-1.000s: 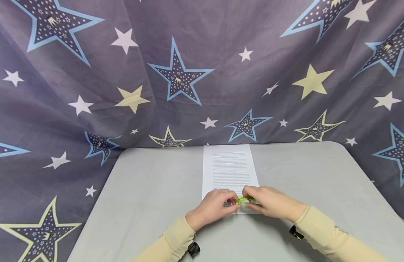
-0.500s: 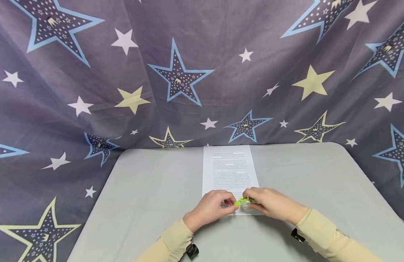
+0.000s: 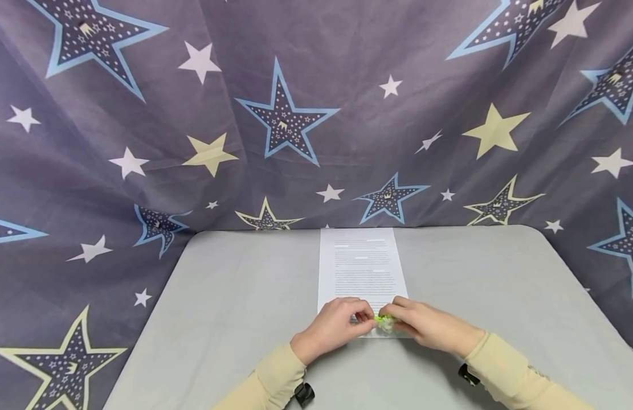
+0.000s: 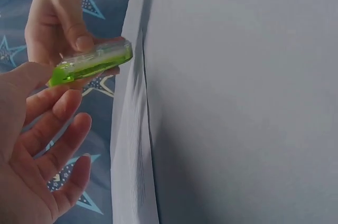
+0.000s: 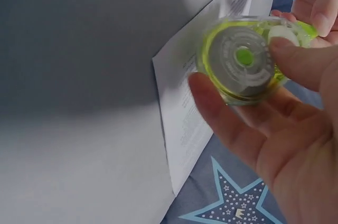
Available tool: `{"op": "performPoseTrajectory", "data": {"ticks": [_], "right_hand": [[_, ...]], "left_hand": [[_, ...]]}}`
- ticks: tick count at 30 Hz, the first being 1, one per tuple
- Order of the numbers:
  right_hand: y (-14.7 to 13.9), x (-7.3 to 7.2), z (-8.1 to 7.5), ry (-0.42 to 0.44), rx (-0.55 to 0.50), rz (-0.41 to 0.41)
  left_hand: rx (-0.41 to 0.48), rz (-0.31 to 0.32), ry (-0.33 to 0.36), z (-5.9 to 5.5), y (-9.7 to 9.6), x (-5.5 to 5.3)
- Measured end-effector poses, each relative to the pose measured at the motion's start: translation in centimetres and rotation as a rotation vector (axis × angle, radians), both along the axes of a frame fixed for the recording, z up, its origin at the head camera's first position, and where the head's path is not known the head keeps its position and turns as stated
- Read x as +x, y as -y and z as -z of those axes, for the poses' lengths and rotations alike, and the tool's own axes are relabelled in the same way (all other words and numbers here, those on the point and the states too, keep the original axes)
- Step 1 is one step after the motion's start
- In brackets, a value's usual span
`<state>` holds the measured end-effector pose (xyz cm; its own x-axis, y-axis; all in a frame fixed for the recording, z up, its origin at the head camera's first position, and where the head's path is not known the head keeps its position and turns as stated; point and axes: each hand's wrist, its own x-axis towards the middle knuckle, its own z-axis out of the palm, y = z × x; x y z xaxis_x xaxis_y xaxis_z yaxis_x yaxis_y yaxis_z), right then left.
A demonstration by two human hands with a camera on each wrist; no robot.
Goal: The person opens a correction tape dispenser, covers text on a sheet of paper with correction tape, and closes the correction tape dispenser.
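Observation:
A correction tape (image 5: 240, 57) with a clear, green-edged casing and a grey reel inside is gripped by my right hand (image 3: 431, 326), thumb on one flat side and fingers on the other. My left hand (image 3: 339, 323) pinches the bright green piece at the narrow end of the correction tape between thumb and index finger; its other fingers (image 4: 68, 134) are spread and loosely bent in the left wrist view. Both hands are close over the near end of a printed sheet of paper (image 3: 357, 262). In the head view the fingers partly hide the correction tape.
The paper lies lengthwise on a grey-covered table (image 3: 244, 285), its far end near the back edge. Behind the table hangs a dark curtain (image 3: 347, 136) with stars. Dark wrist straps (image 3: 304, 393) show below both sleeves.
The hands stay nearly in place, both around the correction tape. The correction tape has turned slightly between them, and the right hand sits slightly lower than before.

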<state>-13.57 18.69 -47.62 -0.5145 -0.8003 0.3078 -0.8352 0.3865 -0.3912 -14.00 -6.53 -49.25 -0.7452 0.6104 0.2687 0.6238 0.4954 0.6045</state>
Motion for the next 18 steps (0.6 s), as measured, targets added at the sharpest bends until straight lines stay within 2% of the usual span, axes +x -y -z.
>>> {"op": "performPoseTrajectory", "data": {"ticks": [10,15,18], "right_hand": [[0.2,0.7,1.0,-0.008,0.025,0.111],[0.3,0.3,1.3,-0.061,0.013,0.137],[0.0,-0.1,1.1,-0.058,-0.002,0.145]], "left_hand": [[0.026,-0.043,-0.021,-0.1,-0.5,0.2],[0.021,-0.048,-0.035,-0.1,-0.6,0.2],[0.004,-0.056,-0.035,-0.1,-0.4,0.2]]}}
